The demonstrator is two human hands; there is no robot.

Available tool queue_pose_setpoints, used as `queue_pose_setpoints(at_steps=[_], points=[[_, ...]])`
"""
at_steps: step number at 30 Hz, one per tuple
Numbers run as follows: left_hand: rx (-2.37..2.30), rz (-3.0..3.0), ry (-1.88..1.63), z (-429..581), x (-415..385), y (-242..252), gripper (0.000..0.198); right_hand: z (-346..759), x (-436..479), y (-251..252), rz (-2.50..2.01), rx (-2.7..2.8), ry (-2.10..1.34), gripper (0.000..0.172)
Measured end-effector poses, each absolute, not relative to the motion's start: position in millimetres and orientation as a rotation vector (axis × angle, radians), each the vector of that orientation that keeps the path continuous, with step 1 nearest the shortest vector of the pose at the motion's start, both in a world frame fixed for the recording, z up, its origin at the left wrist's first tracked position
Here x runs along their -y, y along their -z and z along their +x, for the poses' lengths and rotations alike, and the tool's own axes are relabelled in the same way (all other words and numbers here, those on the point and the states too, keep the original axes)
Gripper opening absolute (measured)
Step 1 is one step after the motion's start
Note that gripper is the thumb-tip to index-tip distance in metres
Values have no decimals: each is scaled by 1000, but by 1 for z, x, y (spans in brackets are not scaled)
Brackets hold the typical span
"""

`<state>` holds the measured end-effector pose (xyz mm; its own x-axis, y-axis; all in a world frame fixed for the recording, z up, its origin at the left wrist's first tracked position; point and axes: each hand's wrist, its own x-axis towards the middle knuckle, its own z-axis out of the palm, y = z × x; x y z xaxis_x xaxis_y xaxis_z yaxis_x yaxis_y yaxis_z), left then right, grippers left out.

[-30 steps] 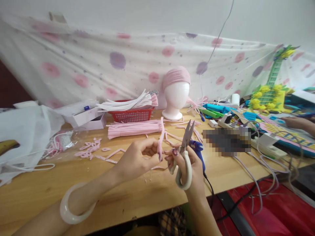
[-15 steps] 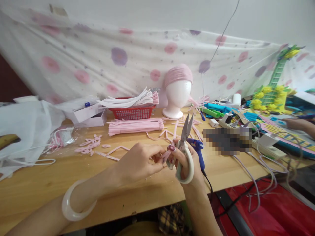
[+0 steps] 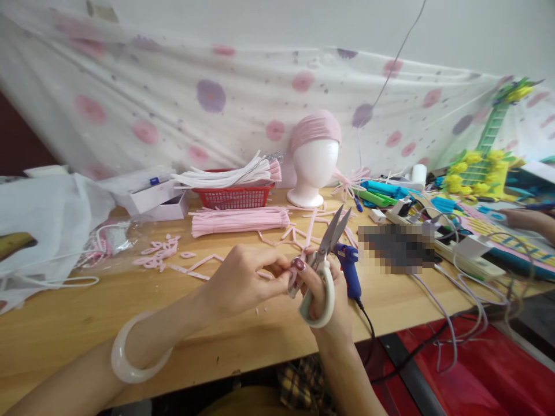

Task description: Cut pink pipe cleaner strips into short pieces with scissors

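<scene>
My left hand (image 3: pixel 247 277), a white bangle (image 3: pixel 124 352) at its wrist, pinches a pink pipe cleaner (image 3: pixel 309 234) between thumb and fingers. The strip seems to run up from the fingertips toward the back of the table. Scissors (image 3: pixel 332 237) with pale handles rest in my right hand (image 3: pixel 332 312), the blades pointing up and slightly apart. My right fingertips meet the left ones at the strip, and part of it is hidden there. Small pink loops (image 3: pixel 160 251) lie to the left of my hands, beside a bent pink strip (image 3: pixel 202 266).
A blue glue gun (image 3: pixel 350 271) lies right of my hands, near power strips (image 3: pixel 470 260) and cables. Behind are a pink pipe cleaner bundle (image 3: pixel 240 222), a red basket (image 3: pixel 236 197) and a white foam head (image 3: pixel 314 164). Another person's hand (image 3: pixel 531 222) is at far right.
The scissors have tilted to the right, and their handles have shifted slightly left and down. My left hand stays nearly in place, still pinching the pink strip.
</scene>
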<state>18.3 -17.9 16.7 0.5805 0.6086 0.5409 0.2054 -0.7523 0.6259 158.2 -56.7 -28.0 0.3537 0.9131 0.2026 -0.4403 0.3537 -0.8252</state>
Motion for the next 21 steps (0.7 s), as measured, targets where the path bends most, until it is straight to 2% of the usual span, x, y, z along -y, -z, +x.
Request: queue_pose_setpoints(at_steps=[11, 16, 21], points=[[-779, 2230, -964, 20, 16, -18, 6, 164, 53, 31, -820, 796, -953, 35], [-759, 2244, -913, 21, 16, -15, 10, 167, 51, 31, -745, 695, -1174, 37], [-759, 2190, -767, 20, 13, -17, 17, 174, 50, 31, -645, 638, -1304, 31]])
